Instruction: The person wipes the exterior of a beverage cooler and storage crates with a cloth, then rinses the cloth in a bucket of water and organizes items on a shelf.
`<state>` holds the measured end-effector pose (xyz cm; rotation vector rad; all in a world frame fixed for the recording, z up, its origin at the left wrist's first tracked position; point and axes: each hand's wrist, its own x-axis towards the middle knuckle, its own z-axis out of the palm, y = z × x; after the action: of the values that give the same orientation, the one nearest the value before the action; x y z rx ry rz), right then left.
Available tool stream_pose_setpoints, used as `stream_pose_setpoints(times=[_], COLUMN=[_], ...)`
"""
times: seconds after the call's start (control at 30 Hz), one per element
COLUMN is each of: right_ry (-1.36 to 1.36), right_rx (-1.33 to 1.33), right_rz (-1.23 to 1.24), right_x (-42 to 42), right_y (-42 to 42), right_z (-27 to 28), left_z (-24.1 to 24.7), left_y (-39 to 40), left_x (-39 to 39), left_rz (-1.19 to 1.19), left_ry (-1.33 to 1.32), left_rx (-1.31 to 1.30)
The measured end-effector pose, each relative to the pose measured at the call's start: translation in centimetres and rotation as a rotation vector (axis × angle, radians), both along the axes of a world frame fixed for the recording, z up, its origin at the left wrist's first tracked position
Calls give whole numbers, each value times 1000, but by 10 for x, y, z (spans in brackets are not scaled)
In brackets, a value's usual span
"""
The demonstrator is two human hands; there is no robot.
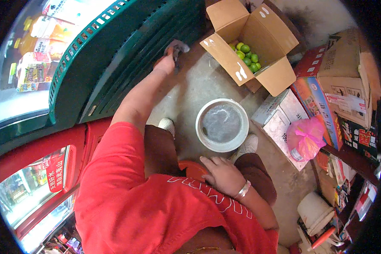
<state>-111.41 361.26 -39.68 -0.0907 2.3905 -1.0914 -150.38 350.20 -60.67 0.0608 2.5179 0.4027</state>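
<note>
My left hand [167, 62] reaches far out, closed around a dark grey cloth [181, 47]. It is at the foot of a dark green display fridge [127, 66], against or close to its ribbed lower panel. My right hand [223, 174], with a silver bracelet at the wrist, lies palm down by my right thigh, fingers slightly apart and holding nothing. Beneath its fingers shows an orange-red plastic surface [190, 168], perhaps a stool seat. On the floor between my shoes, a round white bucket [200, 136] contains cloudy greyish water [222, 125].
An uncovered cardboard box [270, 41] with several green limes [247, 58] stands ahead right. Stacked cartons [341, 73], a white carton [273, 114] and a pink plastic bag [304, 136] line the right. A whitish tub [314, 211] sits lower right; a red fridge [96, 136] is left.
</note>
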Motion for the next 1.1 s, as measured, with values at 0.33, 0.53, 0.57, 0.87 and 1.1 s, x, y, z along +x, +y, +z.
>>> stream_pose_setpoints(times=[0.33,0.53,0.57,0.87,1.1], right_ry=[-47,-1,4,17,34], right_rx=[60,71,76,131,102], right_rz=[65,48,43,75,45], right_x=[-9,-11,-10,-8,-3], right_y=[-3,-2,-2,-1,1], right_z=[-10,-14,-15,-23,-25], left_z=[29,25,30,41,46], left_y=[66,48,50,128,144], left_x=[9,-2,-1,-21,-22], left_rz=[-212,-147,-147,-286,-240], left_ry=[161,87,81,164,154], left_rx=[-46,-27,-47,12,33])
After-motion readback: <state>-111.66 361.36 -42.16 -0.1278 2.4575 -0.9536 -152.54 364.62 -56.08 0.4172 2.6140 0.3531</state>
